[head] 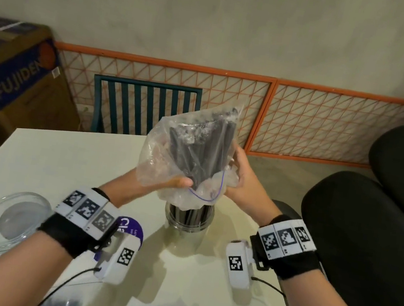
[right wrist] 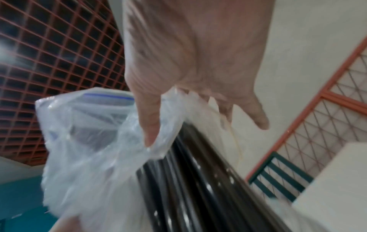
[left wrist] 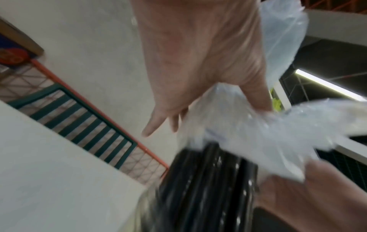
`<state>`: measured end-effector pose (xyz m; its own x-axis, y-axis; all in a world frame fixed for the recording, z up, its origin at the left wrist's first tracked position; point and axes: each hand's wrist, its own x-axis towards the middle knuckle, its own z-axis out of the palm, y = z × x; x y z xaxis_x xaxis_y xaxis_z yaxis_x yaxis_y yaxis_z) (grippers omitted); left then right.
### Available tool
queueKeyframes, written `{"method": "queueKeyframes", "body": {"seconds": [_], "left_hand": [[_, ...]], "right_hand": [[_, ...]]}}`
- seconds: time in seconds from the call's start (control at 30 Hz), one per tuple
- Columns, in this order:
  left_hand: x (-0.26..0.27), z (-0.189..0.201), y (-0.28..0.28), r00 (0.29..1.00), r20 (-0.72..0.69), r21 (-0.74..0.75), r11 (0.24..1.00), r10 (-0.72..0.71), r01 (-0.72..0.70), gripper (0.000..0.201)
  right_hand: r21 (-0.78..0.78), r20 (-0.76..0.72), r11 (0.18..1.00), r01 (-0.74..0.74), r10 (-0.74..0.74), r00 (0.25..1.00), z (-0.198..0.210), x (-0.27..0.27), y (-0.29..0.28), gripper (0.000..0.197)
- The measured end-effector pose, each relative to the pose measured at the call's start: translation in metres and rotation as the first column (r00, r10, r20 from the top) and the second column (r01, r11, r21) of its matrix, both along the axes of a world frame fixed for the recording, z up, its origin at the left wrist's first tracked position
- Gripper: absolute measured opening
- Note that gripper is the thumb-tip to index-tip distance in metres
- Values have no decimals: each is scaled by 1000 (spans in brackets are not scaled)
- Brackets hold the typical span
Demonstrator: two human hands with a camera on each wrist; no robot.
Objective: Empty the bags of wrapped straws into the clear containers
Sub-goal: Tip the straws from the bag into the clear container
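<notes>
Both hands grip one upturned clear bag (head: 185,150), left hand (head: 165,182) and right hand (head: 241,182) pinching either side of its mouth over one clear container (head: 188,220) on the table (head: 63,158). Best to keep the mouth inside the rim while the black straws (head: 201,152), too many to count, slide down. One lid (head: 11,220) lies at left.

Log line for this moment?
both hands, left hand, right hand, hold bag | mouth down over container | straws entering
</notes>
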<state>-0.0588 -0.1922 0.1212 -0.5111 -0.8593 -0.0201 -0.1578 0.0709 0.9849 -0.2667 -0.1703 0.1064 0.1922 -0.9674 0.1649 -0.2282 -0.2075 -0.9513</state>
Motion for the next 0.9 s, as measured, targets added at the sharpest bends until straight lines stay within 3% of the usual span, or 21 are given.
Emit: {"method": "queueKeyframes", "body": {"seconds": [0.13,0.2,0.4,0.53,0.63,0.73,0.83,0.9], "left_hand": [[34,17,-3,981,105,121,982,-161,148,69],[40,16,-4,983,98,142,980,-157,143,96],[31,18,8,998,33,57,997,-62,60,114],[23,22,11,999,27,-13,999,31,-30,120],[19,41,16,993,-29,-88,990,111,-113,109],[12,56,26,979,-52,-186,961,199,-205,71],[10,73,34,896,-246,-113,907,370,-406,34],[10,84,41,850,-344,-23,902,398,-432,31]], "right_hand": [[81,-201,996,-39,55,978,3,-16,11,94],[111,-235,994,-16,42,971,4,-20,18,107],[21,-120,1000,3,0,993,18,-5,35,95],[-54,-81,998,21,-25,996,25,-1,37,99],[-219,-21,975,30,-36,999,52,-1,38,97],[-249,27,968,30,-24,999,63,-2,44,90],[-403,-62,911,84,-118,991,69,-5,56,52],[-553,-174,830,73,-201,964,75,-9,66,26]]}}
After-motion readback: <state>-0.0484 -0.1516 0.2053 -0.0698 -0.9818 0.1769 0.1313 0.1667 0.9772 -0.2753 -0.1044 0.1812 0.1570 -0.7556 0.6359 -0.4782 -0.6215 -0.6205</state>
